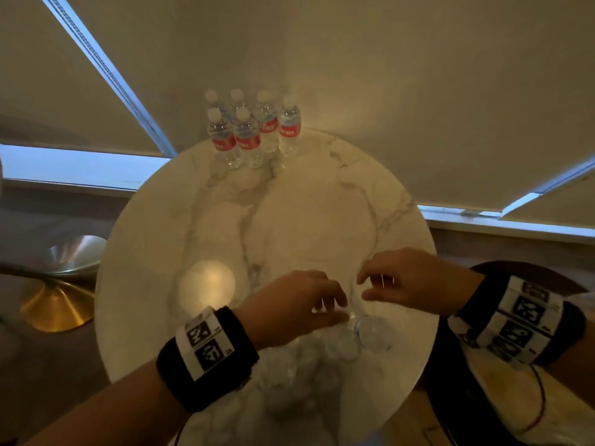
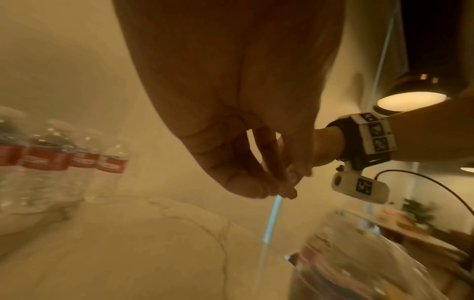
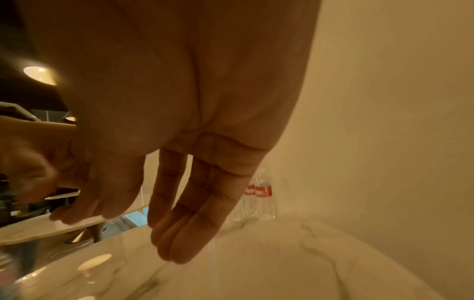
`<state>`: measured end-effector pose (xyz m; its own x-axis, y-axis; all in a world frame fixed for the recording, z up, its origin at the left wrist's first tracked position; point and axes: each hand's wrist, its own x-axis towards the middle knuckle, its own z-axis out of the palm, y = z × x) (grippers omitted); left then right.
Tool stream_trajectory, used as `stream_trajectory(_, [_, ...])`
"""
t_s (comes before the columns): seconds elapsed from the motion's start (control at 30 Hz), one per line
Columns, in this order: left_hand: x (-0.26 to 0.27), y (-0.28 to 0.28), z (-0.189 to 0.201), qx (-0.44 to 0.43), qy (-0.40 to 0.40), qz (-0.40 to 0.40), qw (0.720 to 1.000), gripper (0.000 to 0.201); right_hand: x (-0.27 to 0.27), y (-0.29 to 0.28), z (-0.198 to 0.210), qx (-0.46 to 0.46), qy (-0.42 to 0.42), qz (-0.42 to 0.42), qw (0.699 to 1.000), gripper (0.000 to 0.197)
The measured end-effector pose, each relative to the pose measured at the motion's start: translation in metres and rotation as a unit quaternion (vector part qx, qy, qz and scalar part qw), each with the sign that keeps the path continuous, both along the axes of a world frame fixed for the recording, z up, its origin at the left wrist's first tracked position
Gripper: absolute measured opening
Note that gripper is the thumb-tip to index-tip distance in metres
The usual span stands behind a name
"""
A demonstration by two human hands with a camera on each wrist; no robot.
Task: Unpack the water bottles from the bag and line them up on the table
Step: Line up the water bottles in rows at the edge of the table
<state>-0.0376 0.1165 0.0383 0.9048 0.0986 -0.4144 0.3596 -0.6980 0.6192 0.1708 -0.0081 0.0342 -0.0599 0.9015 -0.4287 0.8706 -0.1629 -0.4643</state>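
Observation:
Several clear water bottles [image 1: 254, 130] with red labels stand bunched at the far edge of the round marble table [image 1: 289, 220]; they also show in the wrist views [image 2: 51, 162] [image 3: 259, 194]. A clear plastic bag [image 1: 306, 375] lies at the near edge with more bottles inside, one bottle [image 1: 373, 333] lying on its side. My left hand [image 1: 331, 312] hovers over the bag's top, thumb and fingers pinched together [image 2: 284, 190] on the thin film. Just to its right, my right hand [image 1: 362, 286] hangs with straight, relaxed fingers [image 3: 179, 233], holding nothing I can make out.
A lamp's bright reflection [image 1: 206, 284] sits on the tabletop left of my hands. Gold and silver pedestal bases [image 1: 54, 304] stand on the floor at left. A dark chair [image 1: 450, 397] is close at the right. Blinds cover the windows behind the table.

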Motion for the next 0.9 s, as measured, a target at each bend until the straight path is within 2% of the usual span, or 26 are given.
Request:
stream_trajectory(0.17, [0.003, -0.039, -0.014, 0.025, 0.073, -0.121, 0.990, 0.051, -0.022, -0.054, -0.017, -0.052, 0.031, 0.014, 0.998, 0.046])
stream_trajectory(0.4, [0.012, -0.036, -0.019, 0.047, 0.077, -0.144, 0.985, 0.040, -0.026, -0.055, -0.027, -0.015, 0.021, -0.012, 1.000, 0.030])
stream_trajectory(0.5, [0.013, -0.018, -0.016, 0.042, 0.077, -0.102, 0.991, 0.039, -0.013, -0.031, -0.025, -0.001, 0.010, -0.027, 1.000, 0.029])
stream_trajectory(0.6, [0.018, 0.015, -0.009, 0.038, 0.059, -0.024, 0.997, 0.038, 0.005, 0.007, -0.022, 0.010, 0.005, -0.044, 0.999, 0.027])
stream_trajectory(0.77, [0.045, 0.100, 0.001, 0.088, 0.022, 0.083, 0.992, 0.035, 0.038, 0.105, -0.023, 0.047, -0.031, -0.061, 0.997, 0.031])
stream_trajectory(0.9, [0.086, 0.179, -0.007, 0.134, -0.015, 0.156, 0.978, 0.032, 0.061, 0.195, -0.028, 0.053, -0.056, -0.083, 0.994, 0.031])
